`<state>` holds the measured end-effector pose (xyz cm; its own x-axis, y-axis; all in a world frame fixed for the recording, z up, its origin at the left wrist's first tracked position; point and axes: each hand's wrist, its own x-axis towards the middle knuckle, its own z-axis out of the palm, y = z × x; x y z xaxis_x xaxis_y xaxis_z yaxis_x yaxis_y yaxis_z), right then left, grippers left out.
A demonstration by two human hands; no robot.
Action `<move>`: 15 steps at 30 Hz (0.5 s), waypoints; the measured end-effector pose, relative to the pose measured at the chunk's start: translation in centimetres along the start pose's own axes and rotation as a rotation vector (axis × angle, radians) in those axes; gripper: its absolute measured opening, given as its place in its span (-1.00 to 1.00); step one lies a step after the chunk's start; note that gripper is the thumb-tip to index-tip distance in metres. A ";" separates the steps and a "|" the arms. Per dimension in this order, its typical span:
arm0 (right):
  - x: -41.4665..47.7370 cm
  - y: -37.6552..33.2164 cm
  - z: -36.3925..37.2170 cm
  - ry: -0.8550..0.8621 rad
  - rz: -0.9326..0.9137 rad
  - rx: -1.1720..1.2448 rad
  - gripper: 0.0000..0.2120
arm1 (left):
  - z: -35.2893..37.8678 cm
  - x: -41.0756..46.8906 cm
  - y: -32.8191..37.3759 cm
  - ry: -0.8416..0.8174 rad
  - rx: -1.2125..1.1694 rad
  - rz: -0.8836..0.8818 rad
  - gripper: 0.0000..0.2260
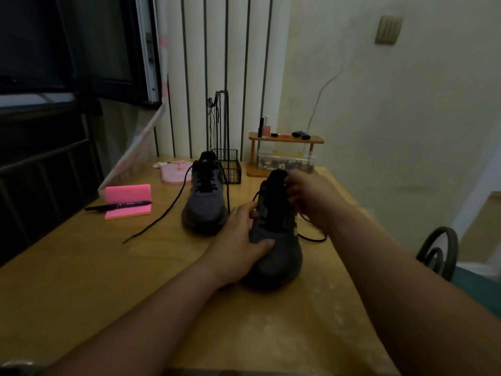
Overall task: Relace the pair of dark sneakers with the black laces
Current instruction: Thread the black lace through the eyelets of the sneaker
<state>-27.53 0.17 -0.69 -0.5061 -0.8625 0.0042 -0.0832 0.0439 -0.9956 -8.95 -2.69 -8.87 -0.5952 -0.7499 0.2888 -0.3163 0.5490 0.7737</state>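
Your left hand (238, 237) is gripping the side of the near sneaker (282, 256), pinning it toe-first on the table (81, 280) at the frame's centre, probably to steady the eyelets while your right hand (306, 196) is working at the tongue. The other sneaker (204, 207) is standing just to the left. On the right, blur is hiding whether your curled right fingers are pinching the black lace (311, 237).

Matt dark cloth sneakers (273, 234) on a smooth, slightly glossy wood table (95, 267); black wire-metal rack (229, 164) and wood shelf (284, 139) at frame centre.
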 end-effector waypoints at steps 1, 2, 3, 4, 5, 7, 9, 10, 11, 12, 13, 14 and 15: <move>0.0 0.0 -0.9 -0.020 0.007 0.099 -0.76 | -0.2 0.0 -0.2 -0.011 -0.012 0.000 -0.28; -0.1 -0.1 -1.6 -0.050 -0.002 0.146 -0.77 | -0.3 -0.1 -0.4 0.001 -0.008 0.003 -0.29; -0.3 -0.2 -2.1 -0.083 -0.023 0.154 -0.77 | -0.2 -0.2 -0.5 0.047 0.021 0.014 -0.31; -0.6 -0.5 -2.5 -0.108 -0.051 0.144 -0.76 | -0.1 -0.3 -0.4 0.115 0.071 0.032 -0.34; -1.0 -0.8 -2.8 -0.130 -0.081 0.131 -0.76 | -0.1 -0.2 0.0 0.181 0.110 0.060 -0.38; -2.1 -1.8 -3.0 -0.182 -0.135 0.126 -0.78 | -0.2 0.3 1.4 0.225 0.084 0.106 -0.46; -3.2 -3.0 -2.8 -0.243 -0.189 0.133 -0.81 | -0.6 1.4 3.4 0.165 0.018 0.162 -0.47; -3.7 -3.6 -2.6 -0.279 -0.208 0.141 -0.82 | -0.9 1.9 4.4 0.109 -0.022 0.181 -0.48; -4.2 -4.2 -2.5 -0.315 -0.222 0.157 -0.83 | -1.1 2.4 5.3 0.052 -0.075 0.197 -0.54; -4.6 -4.9 -2.4 -0.338 -0.232 0.183 -0.82 | -1.3 2.7 5.9 0.008 -0.117 0.199 -0.67; -4.9 -5.5 -2.5 -0.336 -0.237 0.218 -0.80 | -1.7 2.9 6.4 -0.008 -0.140 0.196 -0.82; -5.0 -6.0 -2.8 -0.301 -0.235 0.258 -0.77 | -2.0 3.0 6.5 -0.006 -0.151 0.193 -0.85; -4.9 -6.5 -3.2 -0.249 -0.225 0.299 -0.76 | -2.4 2.9 6.3 -0.005 -0.156 0.181 -0.78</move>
<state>-27.21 5.71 6.01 -0.2789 -0.9306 0.2371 0.1029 -0.2745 -0.9561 -10.85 -2.31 -1.80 -0.6355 -0.6422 0.4287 -0.0861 0.6107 0.7872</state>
